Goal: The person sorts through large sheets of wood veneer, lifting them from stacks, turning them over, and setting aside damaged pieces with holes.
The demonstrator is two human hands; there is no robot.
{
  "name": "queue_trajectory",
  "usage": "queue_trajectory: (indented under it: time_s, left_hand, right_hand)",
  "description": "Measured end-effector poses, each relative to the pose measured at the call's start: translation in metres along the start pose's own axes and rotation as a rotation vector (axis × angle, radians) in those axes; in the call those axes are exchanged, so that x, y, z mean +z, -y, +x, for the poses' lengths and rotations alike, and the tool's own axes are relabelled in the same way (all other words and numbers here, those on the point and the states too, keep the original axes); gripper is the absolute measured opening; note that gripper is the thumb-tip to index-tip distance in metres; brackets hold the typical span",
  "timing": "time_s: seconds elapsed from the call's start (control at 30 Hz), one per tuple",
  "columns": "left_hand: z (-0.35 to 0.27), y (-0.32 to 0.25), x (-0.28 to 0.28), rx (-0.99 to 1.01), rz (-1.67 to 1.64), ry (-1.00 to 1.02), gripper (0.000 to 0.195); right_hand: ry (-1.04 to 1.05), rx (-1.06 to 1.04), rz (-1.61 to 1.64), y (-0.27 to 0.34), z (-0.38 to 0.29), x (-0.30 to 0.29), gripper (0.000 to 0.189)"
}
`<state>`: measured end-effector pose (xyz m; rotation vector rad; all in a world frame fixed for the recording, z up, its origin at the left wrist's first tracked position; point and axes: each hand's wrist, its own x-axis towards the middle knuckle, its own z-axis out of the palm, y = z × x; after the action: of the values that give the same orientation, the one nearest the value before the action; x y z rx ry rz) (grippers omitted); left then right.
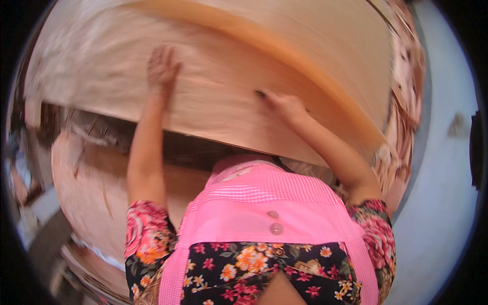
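Observation:
A large, pale, slightly rippled sheet (213, 65) that looks like wood veneer spreads across the work surface before me. My left hand (163, 68) rests flat on it, palm down, with nothing in its grip. To the right, my right hand (286, 106) grips a small dark tool (260, 93), its tip pointing left over the sheet. Blur hides what kind of tool it is. Beyond both hands, a curved orange-brown band (305, 68) crosses the sheet from upper left to lower right.
Torn, curled veneer strips (406, 95) hang along the right edge, beside a pale blue wall (442, 160). Below the near edge on my left lies another stack of sheets (91, 183). My pink checked apron (267, 194) touches the work surface's front edge.

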<state>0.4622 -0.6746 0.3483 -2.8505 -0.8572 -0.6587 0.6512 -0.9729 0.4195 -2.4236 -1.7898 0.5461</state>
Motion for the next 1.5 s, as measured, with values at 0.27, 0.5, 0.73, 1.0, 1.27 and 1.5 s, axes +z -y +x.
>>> queue_trajectory:
  time_s: [0.27,0.5,0.73,1.0,1.27,1.5]
  left_hand:
    - [0.024,-0.157,0.017,0.07,-0.623,0.213,0.049]
    - [0.01,-0.147,0.034,0.08,-0.099,0.194,0.054]
    - [0.001,-0.043,0.047,0.114,-0.075,0.149,0.053]
    - [-0.013,0.019,0.032,0.154,-0.084,0.142,0.052]
    - [-0.021,0.019,0.016,0.147,-0.087,0.125,0.05]
    - [-0.017,-0.008,0.026,0.126,-0.005,0.155,0.05]
  right_hand:
    - [0.004,0.009,0.054,0.011,0.017,0.022,0.022]
    - [-0.155,0.345,0.675,-0.079,-0.077,0.004,0.037]
    - [-0.084,0.451,0.532,-0.148,-0.177,-0.034,0.032]
    - [-0.082,0.413,0.606,-0.196,-0.22,-0.023,0.028]
    - [-0.049,0.466,-0.377,-0.237,-0.306,-0.041,0.03]
    - [-0.591,0.032,-0.035,-0.135,-0.299,0.017,0.033]
